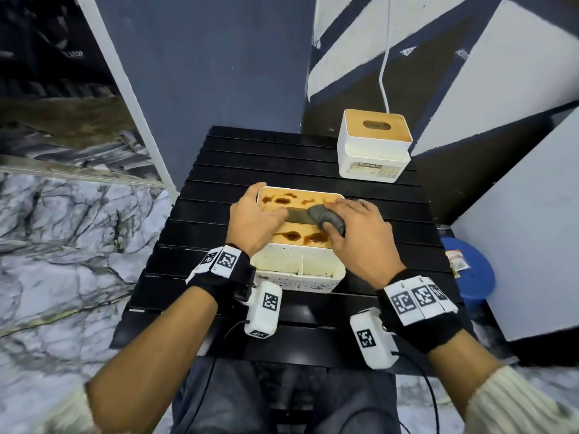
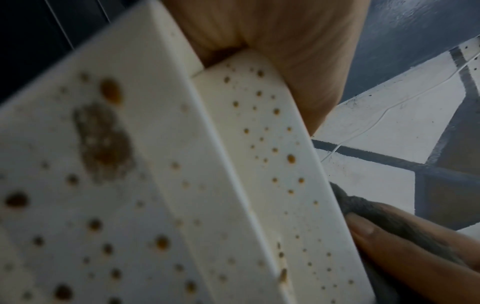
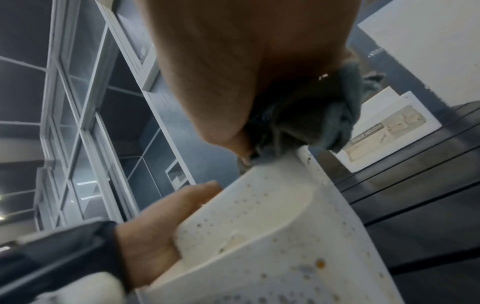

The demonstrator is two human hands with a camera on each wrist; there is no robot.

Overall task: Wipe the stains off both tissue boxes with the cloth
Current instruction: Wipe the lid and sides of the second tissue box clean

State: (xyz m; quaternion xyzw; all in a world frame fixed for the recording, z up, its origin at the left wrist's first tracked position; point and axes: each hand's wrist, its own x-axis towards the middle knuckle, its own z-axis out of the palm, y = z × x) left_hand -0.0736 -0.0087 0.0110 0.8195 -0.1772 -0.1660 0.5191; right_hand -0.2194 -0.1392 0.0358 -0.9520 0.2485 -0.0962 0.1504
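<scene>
The left hand (image 1: 255, 219) grips the near stained white tissue box with wooden lid (image 1: 296, 261) on the black slatted surface (image 1: 282, 151), steadying it. The right hand (image 1: 360, 233) clutches the bunched grey cloth (image 1: 327, 216) against the lid for wiping.

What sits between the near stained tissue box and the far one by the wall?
Only bare black slats of the table, head view, between near box and far box.

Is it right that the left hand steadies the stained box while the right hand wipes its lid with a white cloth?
Not quite: the cloth is dark grey, as the head view shows. The left hand does steady the stained box while the right hand wipes its lid.
</scene>
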